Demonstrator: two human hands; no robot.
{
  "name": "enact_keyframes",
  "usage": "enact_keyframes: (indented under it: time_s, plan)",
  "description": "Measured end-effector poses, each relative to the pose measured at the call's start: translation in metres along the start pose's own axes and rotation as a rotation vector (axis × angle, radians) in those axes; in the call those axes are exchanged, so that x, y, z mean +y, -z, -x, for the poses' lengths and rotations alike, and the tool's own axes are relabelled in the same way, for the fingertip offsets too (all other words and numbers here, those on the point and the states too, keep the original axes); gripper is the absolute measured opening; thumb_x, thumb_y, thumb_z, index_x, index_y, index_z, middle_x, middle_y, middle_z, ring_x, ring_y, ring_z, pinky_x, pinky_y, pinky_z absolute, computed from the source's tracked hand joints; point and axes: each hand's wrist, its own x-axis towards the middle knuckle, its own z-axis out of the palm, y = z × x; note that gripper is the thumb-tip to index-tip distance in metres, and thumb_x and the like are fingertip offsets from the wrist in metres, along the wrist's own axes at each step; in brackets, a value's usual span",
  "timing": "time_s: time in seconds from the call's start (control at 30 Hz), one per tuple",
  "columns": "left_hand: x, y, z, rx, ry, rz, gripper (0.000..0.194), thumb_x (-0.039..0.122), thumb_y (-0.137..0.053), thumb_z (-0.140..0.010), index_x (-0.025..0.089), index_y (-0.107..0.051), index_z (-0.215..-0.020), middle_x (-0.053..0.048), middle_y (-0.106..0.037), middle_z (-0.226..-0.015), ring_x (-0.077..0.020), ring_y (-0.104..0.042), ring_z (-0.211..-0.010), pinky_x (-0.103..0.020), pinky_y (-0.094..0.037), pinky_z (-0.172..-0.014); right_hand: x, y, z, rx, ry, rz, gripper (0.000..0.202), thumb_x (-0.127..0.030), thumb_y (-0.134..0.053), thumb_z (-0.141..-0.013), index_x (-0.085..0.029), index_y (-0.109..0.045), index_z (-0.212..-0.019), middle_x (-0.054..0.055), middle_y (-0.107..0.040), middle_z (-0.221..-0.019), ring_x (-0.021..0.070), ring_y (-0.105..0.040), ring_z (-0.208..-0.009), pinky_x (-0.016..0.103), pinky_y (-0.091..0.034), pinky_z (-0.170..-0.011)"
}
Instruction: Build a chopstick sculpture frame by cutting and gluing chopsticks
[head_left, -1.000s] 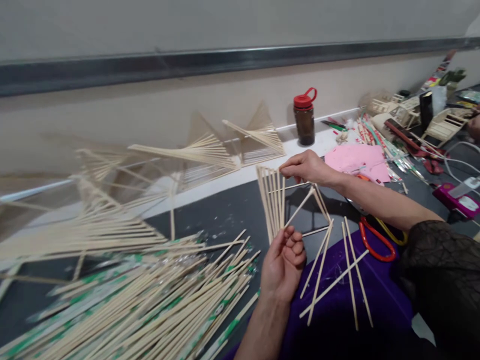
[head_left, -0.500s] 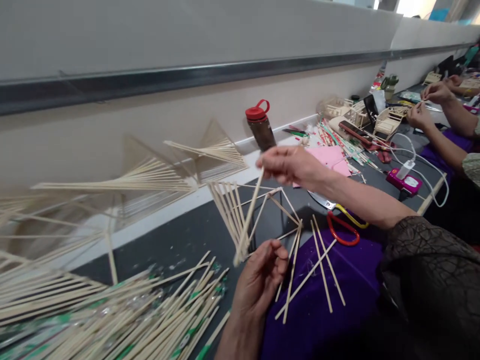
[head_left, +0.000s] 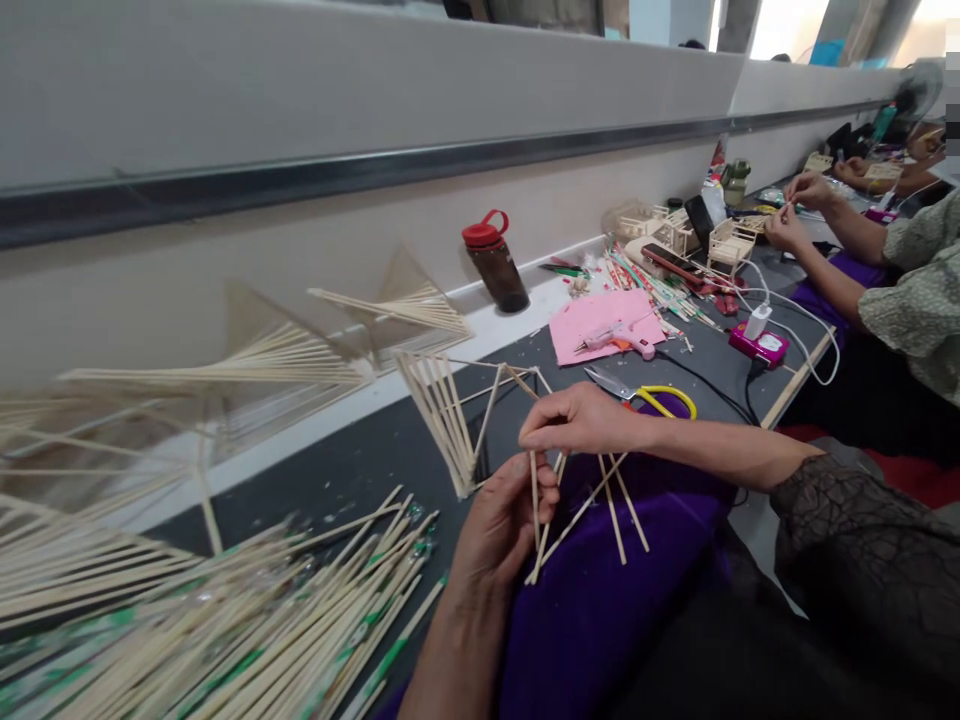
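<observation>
My right hand (head_left: pixel 581 418) is closed in a pinch on a thin wooden stick (head_left: pixel 535 490), which points down from its fingertips. Just below and to the left, my left hand (head_left: pixel 502 525) has its fingers curled in beside that stick; what they hold is hidden. Several loose sticks (head_left: pixel 622 510) lie on the purple cloth (head_left: pixel 592 610) over the lap. Behind my hands, a frame of glued sticks (head_left: pixel 442 420) with a fanned side stands on the dark table (head_left: pixel 330 465).
Many sticks (head_left: pixel 300 640) are heaped at the lower left, near fan-shaped stick structures (head_left: pixel 262 365). A red-capped bottle (head_left: pixel 499 265), pink glue gun (head_left: pixel 626 340), yellow-handled scissors (head_left: pixel 667 400) and magenta power block (head_left: pixel 757 345) lie beyond. At the right, another person's hands (head_left: pixel 799 215) are working.
My right hand has come down with the stick from above the stick frame to my left hand. The head view has shifted, showing the glue gun in full.
</observation>
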Motion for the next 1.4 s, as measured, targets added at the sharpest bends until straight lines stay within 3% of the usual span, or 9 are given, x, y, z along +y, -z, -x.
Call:
enact_keyframes:
  time_s: [0.17, 0.23, 0.33, 0.43, 0.5, 0.7, 0.97, 1.27, 1.4]
  plan:
    - [-0.002, -0.003, 0.003, -0.016, -0.056, -0.009, 0.039, 0.036, -0.087, -0.057, 0.013, -0.061, -0.075, 0.006, -0.057, -0.055, 0.0013, -0.034, -0.032, -0.009, -0.024, -0.029, 0.017, 0.015, -0.001, -0.025, -0.052, 0.016, 0.021, -0.031, -0.058, -0.083, -0.013, -0.069, -0.081, -0.002, -0.064, -0.070, 0.0061, -0.052, -0.053, 0.018, -0.041, -0.054]
    - [-0.001, -0.004, 0.003, -0.007, -0.068, 0.015, 0.038, 0.035, -0.087, -0.057, 0.013, -0.062, -0.075, 0.006, -0.056, -0.055, 0.0012, -0.034, -0.033, -0.009, -0.024, -0.029, 0.031, 0.042, -0.004, 0.116, -0.102, 0.155, 0.028, -0.035, -0.054, -0.086, -0.013, -0.070, -0.083, 0.000, -0.067, -0.073, 0.0070, -0.054, -0.053, 0.019, -0.042, -0.054]
    - [-0.001, -0.003, 0.001, 0.022, -0.077, 0.058, 0.041, 0.034, -0.088, -0.052, 0.012, -0.063, -0.075, 0.006, -0.056, -0.056, 0.0003, -0.035, -0.035, -0.009, -0.024, -0.029, 0.055, 0.100, -0.005, 0.420, -0.303, 0.628, 0.029, -0.030, -0.050, -0.088, -0.016, -0.074, -0.092, 0.002, -0.071, -0.081, 0.0096, -0.060, -0.067, 0.019, -0.042, -0.063]
    - [-0.002, 0.000, -0.003, 0.035, -0.063, 0.080, 0.041, 0.034, -0.089, -0.051, 0.012, -0.063, -0.074, 0.005, -0.057, -0.057, 0.0000, -0.036, -0.035, -0.009, -0.024, -0.028, 0.077, 0.148, 0.001, 0.494, -0.416, 0.755, 0.029, -0.020, -0.051, -0.082, -0.010, -0.076, -0.091, 0.008, -0.073, -0.086, 0.0141, -0.062, -0.076, 0.022, -0.040, -0.065]
    - [-0.003, 0.001, -0.004, 0.031, -0.056, 0.082, 0.040, 0.034, -0.088, -0.052, 0.011, -0.063, -0.075, 0.004, -0.057, -0.057, -0.0001, -0.036, -0.035, -0.010, -0.024, -0.028, 0.090, 0.163, 0.005, 0.488, -0.470, 0.782, 0.028, -0.021, -0.052, -0.080, -0.010, -0.077, -0.088, 0.007, -0.072, -0.081, 0.0146, -0.061, -0.073, 0.022, -0.038, -0.062]
    - [-0.006, 0.003, -0.005, 0.031, -0.037, 0.085, 0.040, 0.035, -0.089, -0.053, 0.011, -0.064, -0.075, 0.004, -0.057, -0.057, 0.0000, -0.035, -0.035, -0.010, -0.022, -0.028, 0.110, 0.161, 0.001, 0.398, -0.587, 0.756, 0.024, -0.028, -0.061, -0.074, -0.015, -0.078, -0.085, 0.001, -0.068, -0.069, 0.0116, -0.058, -0.064, 0.020, -0.035, -0.054]
    - [-0.005, 0.002, -0.004, 0.017, -0.022, 0.086, 0.038, 0.034, -0.087, -0.057, 0.011, -0.063, -0.076, 0.004, -0.056, -0.058, -0.0001, -0.035, -0.036, -0.011, -0.023, -0.030, 0.097, 0.165, -0.013, 0.299, -0.718, 0.691, 0.020, -0.023, -0.064, -0.074, -0.007, -0.075, -0.080, 0.006, -0.067, -0.062, 0.0094, -0.053, -0.049, 0.020, -0.038, -0.048]
    - [-0.007, 0.003, -0.005, 0.011, -0.032, 0.092, 0.037, 0.034, -0.085, -0.059, 0.012, -0.062, -0.078, 0.005, -0.056, -0.059, 0.0005, -0.034, -0.036, -0.011, -0.022, -0.030, 0.092, 0.163, -0.013, 0.275, -0.722, 0.774, 0.026, -0.032, -0.064, -0.079, -0.009, -0.076, -0.084, 0.007, -0.070, -0.068, 0.0104, -0.057, -0.055, 0.020, -0.039, -0.052]
    - [-0.007, 0.002, -0.005, 0.008, -0.037, 0.111, 0.038, 0.035, -0.085, -0.058, 0.012, -0.062, -0.078, 0.005, -0.056, -0.058, 0.0002, -0.035, -0.036, -0.011, -0.022, -0.030, 0.090, 0.157, -0.006, 0.318, -0.694, 0.892, 0.038, -0.041, -0.054, -0.087, -0.011, -0.076, -0.082, 0.012, -0.073, -0.081, 0.0167, -0.065, -0.073, 0.024, -0.040, -0.061]
